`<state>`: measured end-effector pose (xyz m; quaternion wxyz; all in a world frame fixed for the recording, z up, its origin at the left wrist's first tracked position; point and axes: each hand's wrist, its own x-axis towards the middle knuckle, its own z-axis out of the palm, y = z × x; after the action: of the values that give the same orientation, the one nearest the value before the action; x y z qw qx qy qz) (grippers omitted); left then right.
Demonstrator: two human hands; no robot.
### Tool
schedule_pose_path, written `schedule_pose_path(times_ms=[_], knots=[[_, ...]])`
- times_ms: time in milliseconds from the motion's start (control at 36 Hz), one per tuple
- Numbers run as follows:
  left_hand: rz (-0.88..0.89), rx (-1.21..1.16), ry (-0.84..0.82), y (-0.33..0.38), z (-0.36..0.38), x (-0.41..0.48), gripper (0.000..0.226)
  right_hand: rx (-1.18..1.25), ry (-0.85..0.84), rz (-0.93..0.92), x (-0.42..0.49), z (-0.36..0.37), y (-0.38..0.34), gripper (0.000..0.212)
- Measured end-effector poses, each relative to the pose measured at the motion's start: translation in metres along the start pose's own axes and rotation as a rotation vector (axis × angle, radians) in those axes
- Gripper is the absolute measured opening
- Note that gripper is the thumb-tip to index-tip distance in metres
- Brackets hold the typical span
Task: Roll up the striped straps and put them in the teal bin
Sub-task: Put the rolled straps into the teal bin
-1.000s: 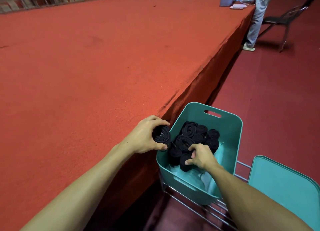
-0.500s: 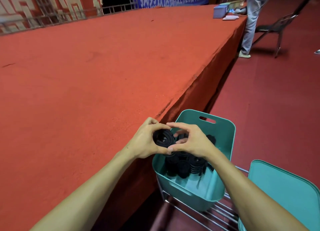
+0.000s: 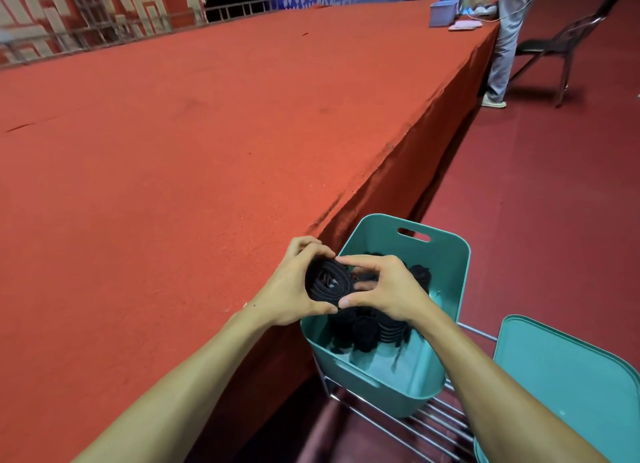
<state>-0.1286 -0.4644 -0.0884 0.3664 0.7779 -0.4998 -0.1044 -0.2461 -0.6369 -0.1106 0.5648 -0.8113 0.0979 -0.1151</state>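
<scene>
Both hands are closed on one rolled strap [image 3: 328, 283], held just above the near-left corner of the teal bin [image 3: 377, 235]; the left hand [image 3: 292, 287] is curled round the roll's left side, with the fingers over the top and the thumb beneath; the right hand [image 3: 389, 289] pinches the roll's right side between a forefinger on top and a thumb below. The roll is seen end-on as a dark, slightly flattened coil; it reads as black, and stripes cannot be made out on it.

More rolled straps [image 3: 365, 331] are heaped inside the bin, packed towards its left and far side, while bare teal floor is shown at its near end; a slotted handle is cut in the bin's far wall. The bin is borne on a wire rack [image 3: 420, 424] of chrome bars; a teal lid [image 3: 568, 376] is seen just to the right of the bin, its lower part cut off by the frame.

A red-carpeted stage [image 3: 173, 150] is met directly left of the bin, its edge running away beyond it; a dark red floor [image 3: 540, 202] lies to the bin's right. Far beyond the bin, at the stage's far corner, a blue box [image 3: 441, 13] is set on the carpet; a standing person's legs [image 3: 502, 46] and a folding chair [image 3: 561, 43] are seen beside that corner.
</scene>
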Motion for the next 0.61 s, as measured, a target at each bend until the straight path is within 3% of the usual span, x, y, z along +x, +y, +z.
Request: schedule_pose_path(times_ms=[222, 444, 611], knots=[[-0.136, -0.006, 0.055, -0.007, 0.007, -0.002, 0.082, 0.031, 0.022, 0.032, 0.002, 0.008, 0.012, 0.066], [-0.152, -0.106, 0.048, -0.007, 0.006, -0.004, 0.081, 0.085, 0.160, 0.030, 0.003, 0.017, 0.017, 0.057], [-0.127, -0.128, 0.063, -0.008, 0.009, -0.013, 0.071, 0.115, 0.159, 0.003, 0.000, 0.026, 0.015, 0.054]])
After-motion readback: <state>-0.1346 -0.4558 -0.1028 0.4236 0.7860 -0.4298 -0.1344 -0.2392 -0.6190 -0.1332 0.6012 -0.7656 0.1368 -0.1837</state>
